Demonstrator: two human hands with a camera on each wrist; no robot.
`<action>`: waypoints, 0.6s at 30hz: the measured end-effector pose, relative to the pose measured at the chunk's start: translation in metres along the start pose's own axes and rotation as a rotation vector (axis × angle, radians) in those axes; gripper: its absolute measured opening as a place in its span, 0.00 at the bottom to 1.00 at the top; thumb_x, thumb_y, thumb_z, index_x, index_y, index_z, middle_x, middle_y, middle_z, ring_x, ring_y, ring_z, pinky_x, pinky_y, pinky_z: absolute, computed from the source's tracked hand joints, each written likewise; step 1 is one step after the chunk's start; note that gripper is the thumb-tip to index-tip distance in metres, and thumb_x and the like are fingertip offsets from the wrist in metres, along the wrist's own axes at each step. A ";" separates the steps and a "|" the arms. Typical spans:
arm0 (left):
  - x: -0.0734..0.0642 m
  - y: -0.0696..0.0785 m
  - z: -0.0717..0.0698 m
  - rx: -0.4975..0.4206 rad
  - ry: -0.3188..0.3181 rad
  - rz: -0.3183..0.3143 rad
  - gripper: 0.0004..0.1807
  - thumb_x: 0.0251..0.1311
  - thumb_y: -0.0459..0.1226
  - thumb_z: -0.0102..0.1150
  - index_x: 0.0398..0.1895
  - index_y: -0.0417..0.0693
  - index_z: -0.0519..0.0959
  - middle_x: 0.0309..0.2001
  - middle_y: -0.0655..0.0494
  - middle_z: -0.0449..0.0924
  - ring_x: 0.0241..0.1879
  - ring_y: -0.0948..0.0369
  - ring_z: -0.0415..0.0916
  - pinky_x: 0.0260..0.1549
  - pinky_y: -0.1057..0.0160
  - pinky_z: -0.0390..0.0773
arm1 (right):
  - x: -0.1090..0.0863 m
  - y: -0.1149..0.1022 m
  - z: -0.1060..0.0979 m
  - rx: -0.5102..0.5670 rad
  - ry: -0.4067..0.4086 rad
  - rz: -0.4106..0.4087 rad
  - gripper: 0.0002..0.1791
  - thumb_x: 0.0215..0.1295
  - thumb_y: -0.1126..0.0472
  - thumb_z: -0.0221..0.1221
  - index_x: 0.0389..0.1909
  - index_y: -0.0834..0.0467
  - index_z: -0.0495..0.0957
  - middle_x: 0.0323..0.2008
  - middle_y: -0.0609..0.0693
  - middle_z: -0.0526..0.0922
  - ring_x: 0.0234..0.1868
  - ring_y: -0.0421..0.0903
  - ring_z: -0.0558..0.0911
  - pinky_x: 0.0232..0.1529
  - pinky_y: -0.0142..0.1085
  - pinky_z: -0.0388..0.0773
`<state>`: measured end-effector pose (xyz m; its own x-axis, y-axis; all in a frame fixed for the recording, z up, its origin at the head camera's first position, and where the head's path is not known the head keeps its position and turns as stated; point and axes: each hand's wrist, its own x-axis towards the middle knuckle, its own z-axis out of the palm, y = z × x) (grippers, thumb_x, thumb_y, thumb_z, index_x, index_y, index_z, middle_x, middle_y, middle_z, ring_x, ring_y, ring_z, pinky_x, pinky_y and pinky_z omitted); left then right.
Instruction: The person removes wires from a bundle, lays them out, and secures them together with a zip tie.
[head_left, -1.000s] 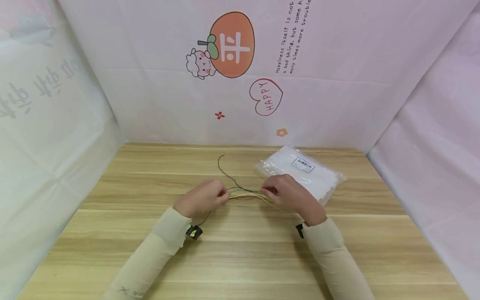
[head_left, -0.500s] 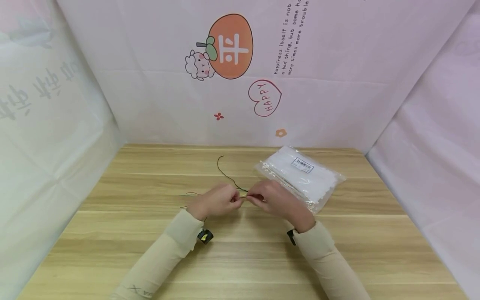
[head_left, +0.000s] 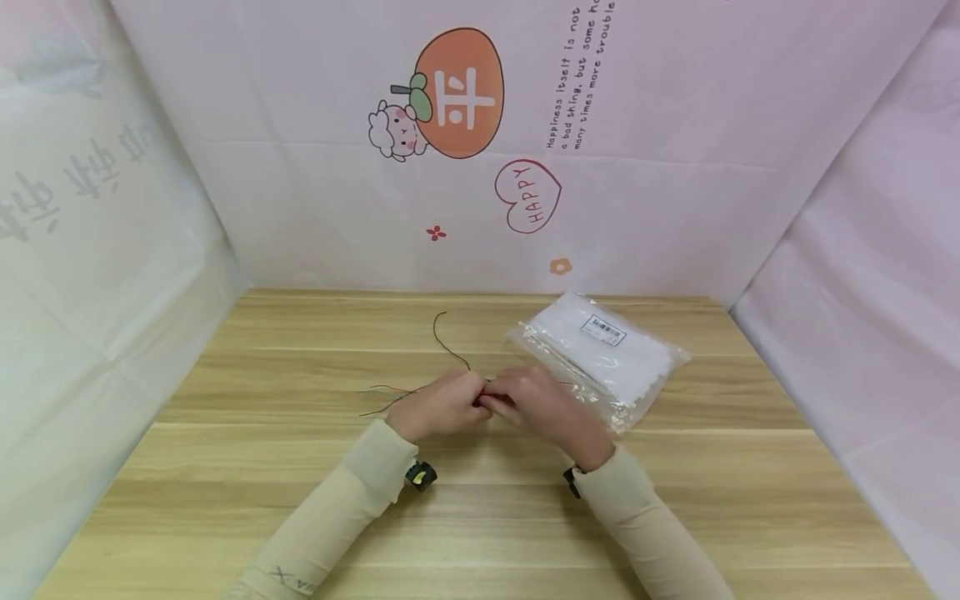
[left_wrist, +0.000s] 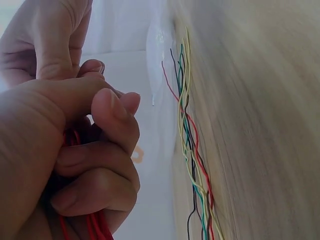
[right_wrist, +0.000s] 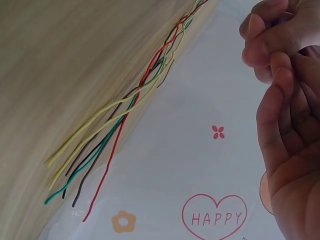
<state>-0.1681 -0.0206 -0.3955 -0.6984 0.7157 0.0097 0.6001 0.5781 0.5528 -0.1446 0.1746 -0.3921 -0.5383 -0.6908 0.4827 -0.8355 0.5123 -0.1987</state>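
Note:
My left hand (head_left: 442, 404) curls its fingers around a bunch of red wires (left_wrist: 97, 227), seen in the left wrist view. My right hand (head_left: 536, 408) is fingertip to fingertip with it, thumb and forefinger pinching at the same spot; a bit of red shows between the hands in the head view. What is pinched there is mostly hidden by the fingers. Beside and below the hands, a loose bundle of thin yellow, green, red and black wires (right_wrist: 135, 100) lies along the table, its ends fanned out. One black wire (head_left: 448, 343) curves away toward the back.
A clear plastic bag (head_left: 600, 346) with white contents and a barcode label lies at the back right of the wooden table (head_left: 495, 517). White printed cloth (head_left: 315, 208) stands behind the table and along both sides.
Both hands have come together from a short distance apart. The wires stretched between them earlier are now nearly covered by the fingers.

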 end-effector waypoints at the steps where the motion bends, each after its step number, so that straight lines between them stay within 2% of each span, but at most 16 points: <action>1: 0.000 0.000 0.001 0.004 0.002 0.001 0.22 0.66 0.29 0.59 0.16 0.54 0.66 0.15 0.65 0.56 0.15 0.69 0.54 0.19 0.70 0.57 | 0.000 0.000 0.000 0.003 0.002 0.001 0.01 0.67 0.67 0.70 0.35 0.59 0.89 0.27 0.47 0.87 0.28 0.37 0.83 0.36 0.29 0.83; 6: 0.000 -0.002 0.003 -0.006 -0.004 0.017 0.21 0.68 0.30 0.59 0.17 0.55 0.67 0.16 0.65 0.57 0.16 0.69 0.55 0.19 0.71 0.58 | 0.000 0.000 0.001 0.066 0.012 0.038 0.04 0.64 0.69 0.69 0.30 0.58 0.87 0.26 0.46 0.86 0.27 0.36 0.81 0.34 0.28 0.80; 13: -0.003 -0.008 0.002 -0.030 -0.032 0.106 0.22 0.73 0.31 0.54 0.17 0.54 0.65 0.16 0.66 0.57 0.16 0.71 0.54 0.20 0.72 0.57 | -0.002 0.003 -0.001 0.124 -0.015 0.122 0.05 0.59 0.70 0.66 0.27 0.58 0.85 0.23 0.46 0.83 0.25 0.35 0.76 0.29 0.25 0.75; 18: -0.007 -0.012 0.001 -0.060 -0.056 0.090 0.25 0.78 0.33 0.50 0.16 0.55 0.63 0.15 0.67 0.57 0.15 0.71 0.54 0.20 0.72 0.57 | -0.004 0.008 -0.005 0.095 -0.021 0.182 0.06 0.56 0.69 0.64 0.24 0.56 0.82 0.20 0.43 0.77 0.24 0.34 0.71 0.27 0.26 0.70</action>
<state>-0.1698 -0.0317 -0.4029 -0.6185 0.7856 0.0160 0.6343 0.4871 0.6004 -0.1489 0.1839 -0.3918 -0.6825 -0.6023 0.4141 -0.7306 0.5799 -0.3606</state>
